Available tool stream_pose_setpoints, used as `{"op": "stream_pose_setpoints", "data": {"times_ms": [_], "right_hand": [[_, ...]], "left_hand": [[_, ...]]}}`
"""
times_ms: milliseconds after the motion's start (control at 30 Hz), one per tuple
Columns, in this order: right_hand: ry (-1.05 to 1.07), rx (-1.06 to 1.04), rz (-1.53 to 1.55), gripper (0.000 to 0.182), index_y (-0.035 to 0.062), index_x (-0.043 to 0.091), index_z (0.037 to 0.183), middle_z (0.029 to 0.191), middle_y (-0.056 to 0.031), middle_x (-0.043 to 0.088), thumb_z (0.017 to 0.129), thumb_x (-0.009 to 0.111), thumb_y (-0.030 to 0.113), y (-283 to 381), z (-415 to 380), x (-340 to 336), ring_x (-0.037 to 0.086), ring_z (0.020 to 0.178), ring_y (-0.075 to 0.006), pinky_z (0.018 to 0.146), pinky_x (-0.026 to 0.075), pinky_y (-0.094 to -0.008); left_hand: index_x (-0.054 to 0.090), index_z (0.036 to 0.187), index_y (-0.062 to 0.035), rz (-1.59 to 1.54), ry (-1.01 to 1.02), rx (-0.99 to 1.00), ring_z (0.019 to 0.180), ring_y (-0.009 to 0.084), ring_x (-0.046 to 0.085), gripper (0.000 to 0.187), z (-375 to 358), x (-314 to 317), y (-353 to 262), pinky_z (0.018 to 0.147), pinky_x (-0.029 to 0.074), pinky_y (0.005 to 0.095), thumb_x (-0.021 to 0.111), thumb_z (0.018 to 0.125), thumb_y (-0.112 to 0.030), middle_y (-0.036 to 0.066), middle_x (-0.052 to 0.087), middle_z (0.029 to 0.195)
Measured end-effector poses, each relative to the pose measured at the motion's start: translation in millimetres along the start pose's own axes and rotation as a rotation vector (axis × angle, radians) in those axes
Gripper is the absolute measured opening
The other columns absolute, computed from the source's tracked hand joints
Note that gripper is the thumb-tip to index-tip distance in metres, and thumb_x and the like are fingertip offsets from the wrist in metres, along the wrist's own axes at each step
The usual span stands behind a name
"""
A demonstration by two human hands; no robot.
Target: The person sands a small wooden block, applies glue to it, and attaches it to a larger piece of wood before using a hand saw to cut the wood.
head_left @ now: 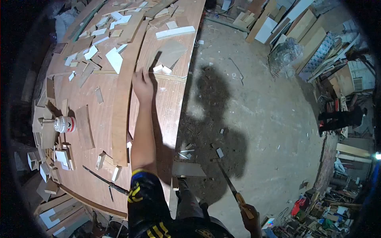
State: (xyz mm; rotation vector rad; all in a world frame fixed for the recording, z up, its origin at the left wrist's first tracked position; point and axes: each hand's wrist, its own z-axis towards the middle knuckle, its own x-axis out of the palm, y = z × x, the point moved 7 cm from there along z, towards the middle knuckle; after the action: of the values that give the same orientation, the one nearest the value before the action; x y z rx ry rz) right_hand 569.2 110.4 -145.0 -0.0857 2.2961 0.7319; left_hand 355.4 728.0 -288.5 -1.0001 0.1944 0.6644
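Note:
My right hand point(251, 218) is closed around the wooden handle of a hand saw point(228, 179). The saw's blade points up and away over the floor, right of the workbench. My left hand point(143, 86) reaches far across the bench. It lies at the right edge of a long wooden board point(124, 95), fingers drawn together; what they pinch, if anything, is hidden. Just beyond that hand are small white-faced blocks point(162, 69) and a flat brown wood piece point(172, 52). A white-edged strip point(175, 32) lies farther up.
Wood offcuts point(115, 59) litter the workbench point(107, 131). A white container point(64, 124) stands at left, and a dark thin tool point(101, 180) lies near my sleeve. Planks point(278, 23) lean at the upper right. Another person point(342, 119) stands far right. Scraps point(220, 152) dot the floor.

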Motion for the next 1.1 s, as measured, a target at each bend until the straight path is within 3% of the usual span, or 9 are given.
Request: {"op": "stream_pose_setpoints", "data": {"times_ms": [100, 233, 433, 467, 533, 633, 800, 867, 1100], "right_hand": [[-0.024, 0.001, 0.016, 0.03, 0.0021, 0.062, 0.113, 0.095, -0.0174, 0.071, 0.085, 0.069, 0.009, -15, -7, -1, 0.071, 0.091, -0.0263, 0.079, 0.054, -0.0365], [-0.001, -0.017, 0.081, 0.028, 0.0007, 0.061, 0.113, 0.101, -0.0185, 0.069, 0.086, 0.068, 0.008, -16, -12, -2, 0.069, 0.096, -0.0247, 0.082, 0.053, -0.0376], [-0.09, -0.209, 0.115, 0.025, 0.0018, 0.06, 0.111, 0.101, -0.0174, 0.069, 0.088, 0.067, 0.008, -4, -27, -3, 0.068, 0.096, -0.0254, 0.083, 0.052, -0.0372], [-0.094, -0.217, 0.121, 0.025, 0.0018, 0.06, 0.111, 0.101, -0.0174, 0.069, 0.088, 0.067, 0.008, -14, -29, -2, 0.068, 0.096, -0.0254, 0.083, 0.052, -0.0372], [-0.13, -0.301, 0.126, 0.021, 0.0054, 0.061, 0.111, 0.08, -0.0093, 0.064, 0.091, 0.063, 0.006, -35, -35, 4, 0.055, 0.062, -0.0117, 0.054, 0.045, -0.0286], [-0.173, -0.404, 0.179, 0.022, 0.0066, 0.061, 0.113, 0.083, -0.0094, 0.064, 0.091, 0.064, 0.007, -49, -57, 7, 0.052, 0.06, -0.0105, 0.053, 0.043, -0.027], [-0.211, -0.546, 0.056, 0.026, 0.0039, 0.059, 0.116, 0.097, -0.0148, 0.066, 0.092, 0.063, 0.01, -69, -99, 18, 0.064, 0.083, -0.0201, 0.07, 0.05, -0.0329], [-0.064, -0.306, 0.128, 0.026, 0.0025, 0.06, 0.116, 0.105, -0.0161, 0.066, 0.091, 0.064, 0.011, -84, -110, 32, 0.064, 0.1, -0.0244, 0.083, 0.049, -0.0357], [-0.112, -0.508, 0.282, 0.026, 0.0073, 0.062, 0.117, 0.109, -0.014, 0.066, 0.092, 0.064, 0.013, -137, -165, 66, 0.064, 0.103, -0.0265, 0.088, 0.049, -0.0365]], "left_hand": [[0.064, 0.105, -0.0019, -0.796, 0.255, -0.654, 0.073, 0.0108, 0.053, 0.025, -60, -29, -5, 0.064, 0.042, 0.0261, 0.054, 0.099, -0.024, 0.001, 0.055, 0.08], [0.06, 0.112, -0.0006, -1.052, 0.354, -0.938, 0.074, 0.0084, 0.052, 0.023, -123, -91, -53, 0.067, 0.044, 0.0237, 0.056, 0.099, -0.019, -0.001, 0.057, 0.085], [0.058, 0.121, -0.0008, -0.699, 0.431, -0.735, 0.084, 0.0094, 0.058, 0.026, -155, -176, -88, 0.077, 0.047, 0.0241, 0.059, 0.096, -0.01, 0.002, 0.062, 0.094], [0.058, 0.117, -0.0022, -0.837, 0.408, -0.776, 0.089, 0.0093, 0.059, 0.023, -168, -182, -85, 0.081, 0.047, 0.0241, 0.061, 0.095, -0.01, 0.002, 0.063, 0.096], [0.058, 0.114, -0.0029, -0.942, 0.424, -0.769, 0.089, 0.0092, 0.059, 0.02, -189, -197, -85, 0.081, 0.047, 0.0241, 0.061, 0.095, -0.01, 0.002, 0.063, 0.096], [0.055, 0.107, -0.0052, -0.964, 0.458, -0.772, 0.084, 0.0058, 0.055, 0.014, -202, -230, -106, 0.076, 0.044, 0.0213, 0.059, 0.094, -0.005, -0.001, 0.061, 0.092], [0.051, 0.113, -0.0033, -1.184, 0.537, -0.939, 0.091, 0.0167, 0.062, 0.018, -236, -279, -143, 0.089, 0.054, 0.0368, 0.054, 0.096, -0.009, 0.006, 0.061, 0.094], [0.051, 0.113, -0.0023, -1.254, 0.583, -1.007, 0.09, 0.0189, 0.063, 0.018, -247, -302, -162, 0.09, 0.055, 0.0394, 0.053, 0.097, -0.009, 0.008, 0.062, 0.094], [0.053, 0.11, -0.0039, -1.434, 0.69, -1.073, 0.088, 0.0258, 0.067, 0.018, -286, -393, -215, 0.088, 0.056, 0.0437, 0.056, 0.096, -0.013, 0.013, 0.065, 0.092]]}}
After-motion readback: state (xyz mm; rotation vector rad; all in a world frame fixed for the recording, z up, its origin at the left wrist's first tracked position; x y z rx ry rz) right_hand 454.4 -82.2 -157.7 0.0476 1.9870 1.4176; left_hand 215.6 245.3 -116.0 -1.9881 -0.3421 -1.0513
